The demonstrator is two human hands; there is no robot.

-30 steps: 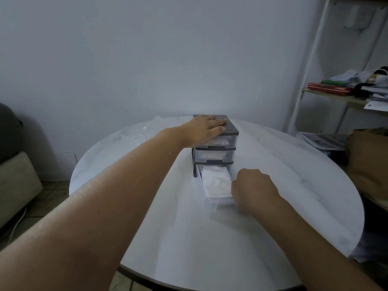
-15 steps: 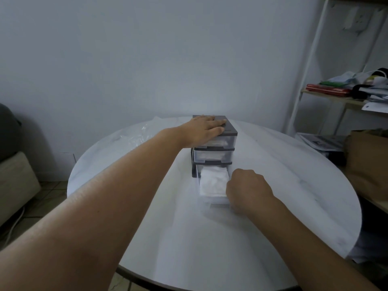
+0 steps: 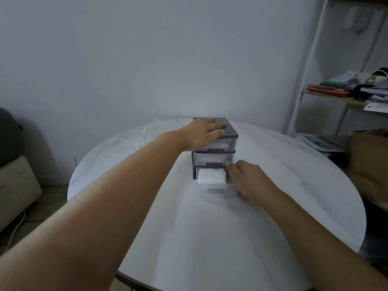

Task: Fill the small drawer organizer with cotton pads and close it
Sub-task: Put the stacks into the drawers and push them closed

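A small drawer organizer [image 3: 230,132] with a dark grey frame and three clear drawers stands at the far middle of the round white table [image 3: 189,238]. My left hand [image 3: 201,133] lies flat on its top. The two upper drawers are pushed in. The bottom drawer [image 3: 214,189] sticks out part way, with a stack of white cotton pads [image 3: 211,177] in it. My right hand [image 3: 245,181] holds the drawer's right front corner, fingers curled along its side, and hides that corner.
Crumpled clear plastic wrap [image 3: 134,141] lies on the table left of the organizer. A white shelf rack [image 3: 327,97] with papers and clutter stands at the right, a brown paper bag [image 3: 369,160] below it. A sofa cushion [image 3: 14,185] is at the left.
My right hand has pushed the bottom drawer farther into the organizer, so less of the cotton pads shows. My left hand stayed on the top.
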